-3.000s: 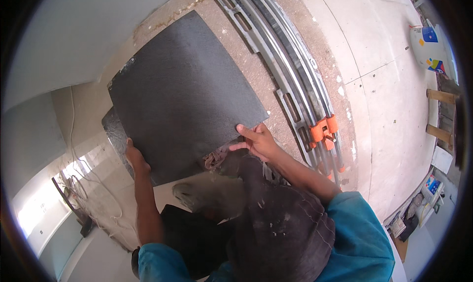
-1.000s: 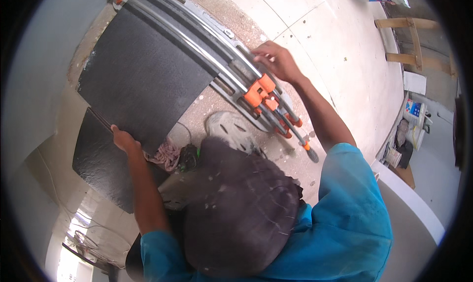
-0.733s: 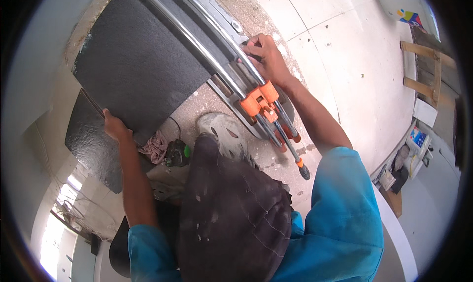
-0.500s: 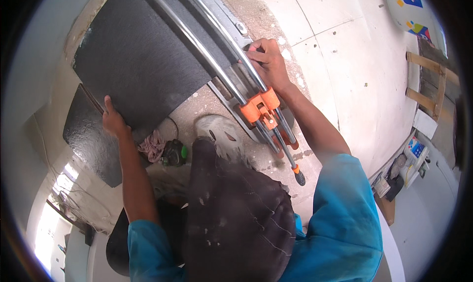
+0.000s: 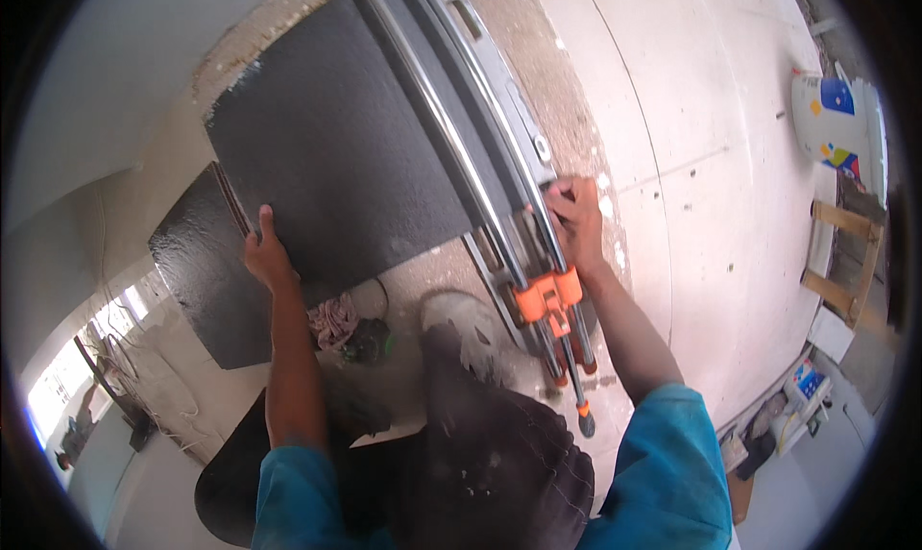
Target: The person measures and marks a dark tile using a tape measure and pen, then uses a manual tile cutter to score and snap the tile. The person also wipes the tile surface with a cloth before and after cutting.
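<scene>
A large black textured tile (image 5: 336,146) lies in a manual tile cutter, under its two shiny steel rails (image 5: 442,127). My left hand (image 5: 271,254) grips the tile's left edge, thumb on top and fingers mostly hidden below. Beside the far rail, my right hand (image 5: 579,225) has its fingers curled at the tile's near right corner; the fingertips are partly hidden. Just nearer than that hand, the cutter's orange carriage (image 5: 549,295) sits on the rails, its black-tipped handle (image 5: 586,420) pointing toward me.
Another black tile (image 5: 206,262) lies at the left, partly under the first. A pink rag (image 5: 333,321) and a dark tool (image 5: 368,341) lie near my shoe (image 5: 471,329). Farther right are a white bucket (image 5: 831,122) and a wooden frame (image 5: 845,262) on the pale floor.
My view has turned, so the tile, cutter and both hands appear farther right and lower. Both hands keep their places at the tile, and the carriage stays at the near end of the rails.
</scene>
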Tool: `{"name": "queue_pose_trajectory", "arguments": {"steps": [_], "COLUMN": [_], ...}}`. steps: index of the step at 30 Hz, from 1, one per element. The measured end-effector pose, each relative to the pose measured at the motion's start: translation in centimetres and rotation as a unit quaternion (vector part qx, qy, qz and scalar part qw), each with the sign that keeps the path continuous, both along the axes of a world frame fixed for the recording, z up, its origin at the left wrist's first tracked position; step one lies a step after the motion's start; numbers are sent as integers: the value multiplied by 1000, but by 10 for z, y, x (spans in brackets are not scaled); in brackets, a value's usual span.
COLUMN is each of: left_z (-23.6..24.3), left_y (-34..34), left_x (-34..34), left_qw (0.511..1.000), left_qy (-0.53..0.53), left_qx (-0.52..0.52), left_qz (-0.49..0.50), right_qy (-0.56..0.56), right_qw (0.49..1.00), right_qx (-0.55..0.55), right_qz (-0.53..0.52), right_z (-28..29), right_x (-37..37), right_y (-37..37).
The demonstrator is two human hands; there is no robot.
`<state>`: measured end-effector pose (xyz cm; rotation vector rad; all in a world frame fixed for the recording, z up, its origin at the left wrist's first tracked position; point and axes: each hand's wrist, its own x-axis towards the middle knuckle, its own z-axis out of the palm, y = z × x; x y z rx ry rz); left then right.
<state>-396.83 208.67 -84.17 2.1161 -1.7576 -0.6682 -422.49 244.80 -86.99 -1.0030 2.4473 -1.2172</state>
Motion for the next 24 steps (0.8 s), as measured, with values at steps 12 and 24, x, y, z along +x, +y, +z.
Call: {"name": "queue_pose_trajectory", "arguments": {"steps": [12, 24], "left_z": [24, 11], "left_y": [-6, -11], "left_x": [-2, 3], "left_qw": [1000, 999], "left_qy": [-4, -16], "left_qx": [24, 25], "left_qz": [6, 15], "right_qy": [-52, -58], "right_qw": [998, 998], "right_qx": [-18, -19], "right_qz": [-4, 5], "right_z": [16, 10], "right_x": [3, 1], "right_y": [-10, -9]}}
